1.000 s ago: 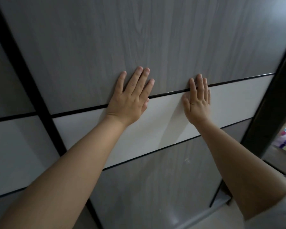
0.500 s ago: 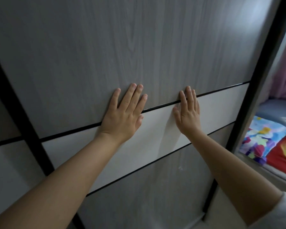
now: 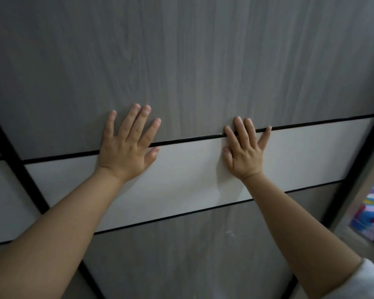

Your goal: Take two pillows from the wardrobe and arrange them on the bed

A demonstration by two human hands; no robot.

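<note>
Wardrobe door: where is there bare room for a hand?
Free: the white band between the left hand and right hand, and the grey panel above them. Tight: the right edge by the black frame.

No readable text, labels or numbers anywhere.

The wardrobe's sliding door (image 3: 203, 61) fills the view: grey wood-grain panels above and below a white horizontal band (image 3: 192, 180), divided by thin black strips and framed in black. It stands nearly shut, its right edge close to the frame. In the narrow gap at far right, a brightly patterned pillow (image 3: 369, 216) shows, mostly hidden.
</note>
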